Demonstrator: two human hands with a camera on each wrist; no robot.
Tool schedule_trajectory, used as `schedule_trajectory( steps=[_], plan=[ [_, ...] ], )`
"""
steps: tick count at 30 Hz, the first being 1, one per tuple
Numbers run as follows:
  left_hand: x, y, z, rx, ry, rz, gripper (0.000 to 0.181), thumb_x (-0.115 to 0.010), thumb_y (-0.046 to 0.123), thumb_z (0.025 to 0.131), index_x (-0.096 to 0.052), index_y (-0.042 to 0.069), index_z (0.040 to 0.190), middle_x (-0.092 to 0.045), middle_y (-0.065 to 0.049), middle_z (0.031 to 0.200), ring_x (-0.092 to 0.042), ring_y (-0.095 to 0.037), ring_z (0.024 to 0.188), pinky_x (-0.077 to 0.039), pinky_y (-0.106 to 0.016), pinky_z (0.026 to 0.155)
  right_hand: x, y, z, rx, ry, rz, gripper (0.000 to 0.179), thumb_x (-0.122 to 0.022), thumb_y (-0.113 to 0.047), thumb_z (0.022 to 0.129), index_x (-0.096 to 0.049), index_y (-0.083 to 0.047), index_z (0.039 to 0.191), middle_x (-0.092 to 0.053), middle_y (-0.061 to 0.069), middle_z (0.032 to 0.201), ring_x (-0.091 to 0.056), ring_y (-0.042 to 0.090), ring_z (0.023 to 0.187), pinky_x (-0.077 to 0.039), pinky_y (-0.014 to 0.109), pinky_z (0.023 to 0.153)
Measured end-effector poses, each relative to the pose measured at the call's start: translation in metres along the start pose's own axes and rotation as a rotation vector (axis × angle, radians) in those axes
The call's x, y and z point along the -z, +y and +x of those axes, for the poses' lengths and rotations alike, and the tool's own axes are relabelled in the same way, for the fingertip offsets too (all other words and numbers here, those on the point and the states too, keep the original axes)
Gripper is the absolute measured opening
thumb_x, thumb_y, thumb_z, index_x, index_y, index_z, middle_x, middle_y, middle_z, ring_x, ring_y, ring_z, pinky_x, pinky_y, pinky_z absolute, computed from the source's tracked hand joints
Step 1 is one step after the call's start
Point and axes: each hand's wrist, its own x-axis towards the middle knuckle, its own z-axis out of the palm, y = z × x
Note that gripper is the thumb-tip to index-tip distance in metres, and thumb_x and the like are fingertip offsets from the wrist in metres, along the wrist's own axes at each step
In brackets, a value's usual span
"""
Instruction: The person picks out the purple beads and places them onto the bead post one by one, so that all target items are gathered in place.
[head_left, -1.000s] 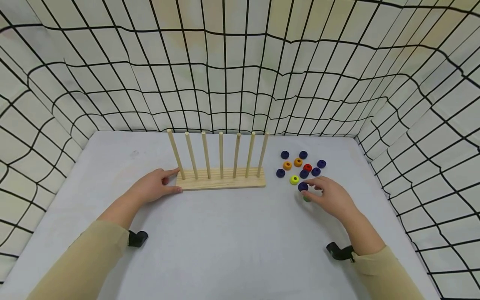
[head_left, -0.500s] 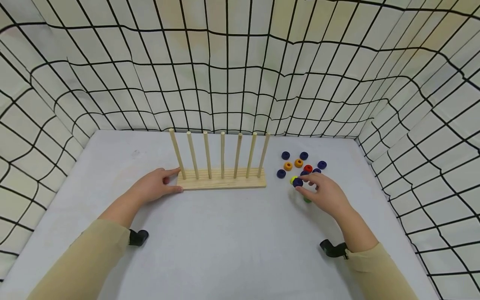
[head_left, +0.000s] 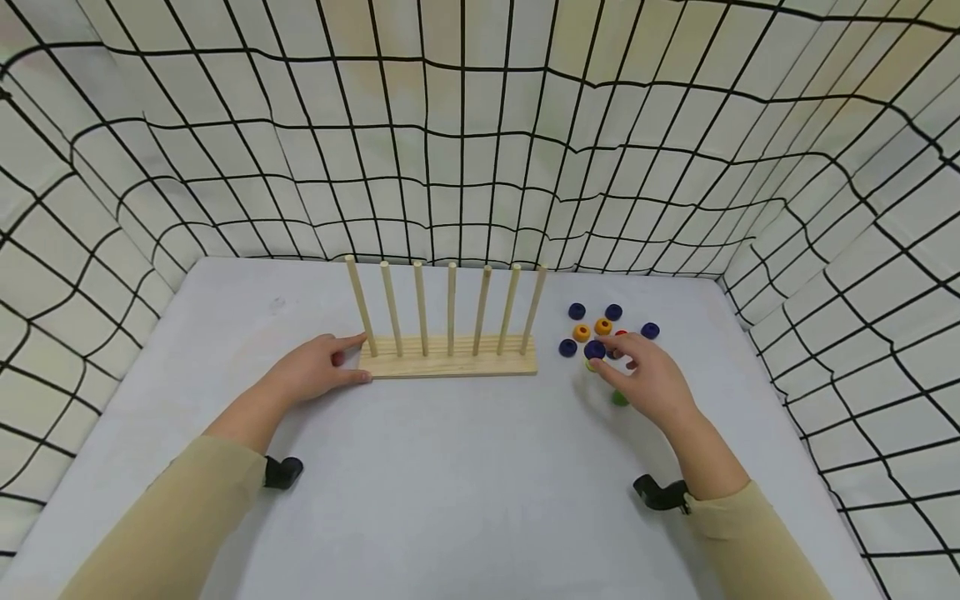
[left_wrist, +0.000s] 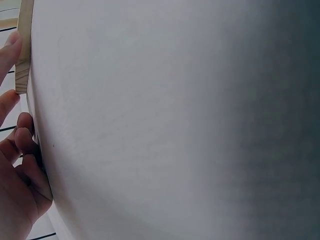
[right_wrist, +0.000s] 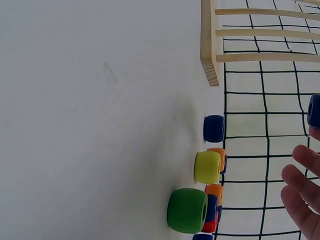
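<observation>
My left hand (head_left: pixel 311 371) holds the left end of a wooden peg rack (head_left: pixel 450 367), thumb at the front corner and index finger by the leftmost peg. In the left wrist view the thumb and a finger touch the end of its base (left_wrist: pixel 23 60), with the other fingers curled. Several bare upright pegs stand along the rack. A dark blue bead (head_left: pixel 595 350) is pinched between thumb and index finger of my right hand (head_left: pixel 656 379), raised over the loose beads. The right wrist view shows this held bead (right_wrist: pixel 314 111) at its right edge, well above the table.
Right of the rack lie loose beads: several dark blue ones (head_left: pixel 567 347), two orange (head_left: pixel 581 333), a red one partly hidden by the hand, a yellow (right_wrist: pixel 207 167) and a green (right_wrist: pixel 187 210). Black netting (head_left: pixel 465 158) over pale walls surrounds the white table (head_left: pixel 450 483).
My right hand has lifted the dark blue bead from beside the green one and carried it left and upward past the yellow bead. The left hand stays on the rack.
</observation>
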Motion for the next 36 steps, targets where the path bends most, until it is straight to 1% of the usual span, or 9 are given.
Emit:
schedule_trajectory(
  steps=[5,11,16,19,22,25,31,36],
  plan=[
    [0.001,0.001,0.000,0.006,0.001,0.001,0.088,-0.072,0.060,0.083,-0.042,0.015,0.152,-0.043,-0.007,0.084,-0.040,-0.021,0.074,-0.031,-0.037,0.065,-0.001,-0.005,0.004,0.029,0.030,0.029,0.044,-0.069,-0.037,0.094,-0.065,-0.008,0.126,-0.065,0.010,0.118,-0.060,0.031,0.104,-0.051,0.045,0.085],
    [0.003,0.001,0.000,0.006,0.001,0.002,0.087,-0.072,0.059,0.083,-0.041,0.015,0.152,-0.044,-0.007,0.084,-0.040,-0.021,0.073,-0.031,-0.037,0.065,-0.001,-0.010,0.008,0.043,0.040,0.045,0.046,-0.069,-0.036,0.094,-0.063,-0.009,0.131,-0.066,0.011,0.117,-0.061,0.031,0.105,-0.051,0.046,0.087],
    [0.002,0.001,-0.001,0.007,0.002,0.002,0.087,-0.072,0.059,0.083,-0.042,0.015,0.152,-0.043,-0.007,0.084,-0.040,-0.021,0.073,-0.031,-0.037,0.065,-0.001,-0.013,0.011,0.034,0.053,0.070,0.043,-0.068,-0.039,0.094,-0.065,-0.011,0.127,-0.066,0.012,0.114,-0.063,0.031,0.103,-0.051,0.048,0.087],
    [0.002,0.001,-0.001,0.009,0.001,0.001,0.086,-0.072,0.058,0.084,-0.042,0.015,0.152,-0.043,-0.007,0.084,-0.040,-0.021,0.074,-0.030,-0.037,0.065,-0.001,-0.014,0.012,0.051,0.069,0.080,0.043,-0.067,-0.039,0.095,-0.065,-0.012,0.128,-0.066,0.012,0.114,-0.063,0.031,0.102,-0.051,0.049,0.087],
    [0.002,0.003,-0.001,0.008,0.000,-0.003,0.086,-0.072,0.058,0.083,-0.042,0.014,0.152,-0.043,-0.007,0.084,-0.040,-0.021,0.074,-0.030,-0.037,0.065,0.001,-0.015,0.013,0.068,0.088,0.077,0.043,-0.066,-0.038,0.096,-0.064,-0.013,0.130,-0.065,0.012,0.115,-0.063,0.031,0.099,-0.052,0.047,0.084],
    [0.002,0.003,-0.001,0.007,-0.002,-0.006,0.086,-0.072,0.057,0.084,-0.042,0.015,0.152,-0.044,-0.007,0.084,-0.040,-0.021,0.075,-0.031,-0.037,0.066,0.003,-0.017,0.014,0.063,0.096,0.062,0.043,-0.066,-0.038,0.096,-0.063,-0.013,0.132,-0.065,0.012,0.115,-0.063,0.030,0.098,-0.051,0.046,0.084],
    [0.004,0.002,0.001,0.013,-0.002,-0.008,0.086,-0.072,0.058,0.084,-0.042,0.015,0.152,-0.044,-0.007,0.085,-0.041,-0.022,0.076,-0.031,-0.037,0.066,0.006,-0.022,0.017,0.044,0.096,0.056,0.046,-0.064,-0.041,0.096,-0.062,-0.014,0.134,-0.065,0.012,0.117,-0.058,0.031,0.107,-0.048,0.048,0.088],
    [0.002,0.000,0.002,0.014,-0.005,-0.018,0.086,-0.072,0.059,0.083,-0.042,0.015,0.152,-0.044,-0.008,0.085,-0.041,-0.022,0.076,-0.031,-0.037,0.066,0.005,-0.025,0.019,0.044,0.102,0.066,0.048,-0.063,-0.044,0.096,-0.062,-0.014,0.133,-0.065,0.011,0.116,-0.057,0.030,0.108,-0.048,0.048,0.090]
  ],
)
